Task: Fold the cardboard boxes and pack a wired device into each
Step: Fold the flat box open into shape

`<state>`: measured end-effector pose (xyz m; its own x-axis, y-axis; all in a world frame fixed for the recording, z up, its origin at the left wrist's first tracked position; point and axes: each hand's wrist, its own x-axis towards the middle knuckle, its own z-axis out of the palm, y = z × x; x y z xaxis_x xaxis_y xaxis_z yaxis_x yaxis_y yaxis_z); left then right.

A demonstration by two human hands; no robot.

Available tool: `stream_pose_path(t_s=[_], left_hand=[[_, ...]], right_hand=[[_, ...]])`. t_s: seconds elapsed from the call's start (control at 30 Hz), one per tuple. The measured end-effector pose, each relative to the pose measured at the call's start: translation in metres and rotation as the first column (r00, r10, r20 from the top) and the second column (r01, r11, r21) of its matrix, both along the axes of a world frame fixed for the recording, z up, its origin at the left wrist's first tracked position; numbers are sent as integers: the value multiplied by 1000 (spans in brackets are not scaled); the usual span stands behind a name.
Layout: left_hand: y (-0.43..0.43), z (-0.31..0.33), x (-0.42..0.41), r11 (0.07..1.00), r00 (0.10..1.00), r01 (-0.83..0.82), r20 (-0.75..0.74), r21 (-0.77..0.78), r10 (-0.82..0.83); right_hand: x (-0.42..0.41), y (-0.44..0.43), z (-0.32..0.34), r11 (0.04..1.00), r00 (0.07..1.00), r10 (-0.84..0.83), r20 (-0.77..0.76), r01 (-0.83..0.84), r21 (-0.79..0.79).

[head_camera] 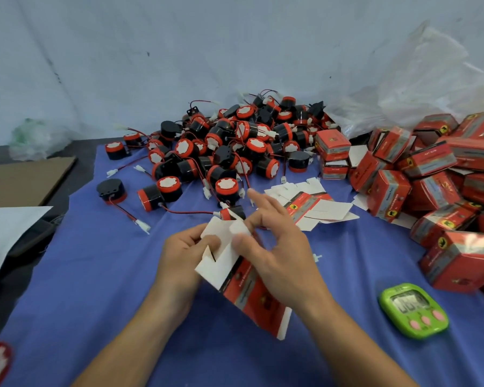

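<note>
A red cardboard box (249,291) with white flaps is held above the blue cloth in both hands. My left hand (180,255) grips its left side, thumb on a white flap. My right hand (280,252) pinches a white flap at the box's top between thumb and fingers, with the index finger stretched out. A big pile of black and red round wired devices (227,146) lies behind the hands. Flat unfolded boxes (316,205) lie just right of the pile's front. Several folded red boxes (442,185) are heaped at the right.
A green timer (414,310) lies on the blue cloth (95,275) at the lower right. Brown cardboard (23,180) and a white bag (6,233) sit at the left edge. Clear plastic bags (419,88) lean on the wall at the back right.
</note>
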<state>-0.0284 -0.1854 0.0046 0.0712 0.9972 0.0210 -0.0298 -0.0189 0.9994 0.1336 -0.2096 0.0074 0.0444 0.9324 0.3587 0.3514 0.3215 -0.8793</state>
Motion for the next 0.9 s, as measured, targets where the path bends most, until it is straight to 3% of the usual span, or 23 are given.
stream_pose_path(t_s=[0.13, 0.27, 0.47, 0.63, 0.9], left_hand=[[6, -3, -4, 999, 997, -52, 62, 3, 51], [7, -2, -6, 995, 991, -85, 95, -46, 89], [0, -4, -1, 996, 987, -88, 135, -35, 92], [-7, 0, 5, 997, 989, -61, 135, 40, 55], [6, -4, -4, 987, 982, -158, 113, 28, 154]], right_hand=[[12, 0, 6, 993, 994, -99, -51, 102, 53], [19, 3, 7, 995, 995, -101, -10, 101, 19], [16, 4, 7, 998, 990, -9, 140, 0, 67], [7, 1, 8, 982, 957, 163, 241, -182, 59], [5, -1, -3, 996, 963, -66, 261, 48, 75]])
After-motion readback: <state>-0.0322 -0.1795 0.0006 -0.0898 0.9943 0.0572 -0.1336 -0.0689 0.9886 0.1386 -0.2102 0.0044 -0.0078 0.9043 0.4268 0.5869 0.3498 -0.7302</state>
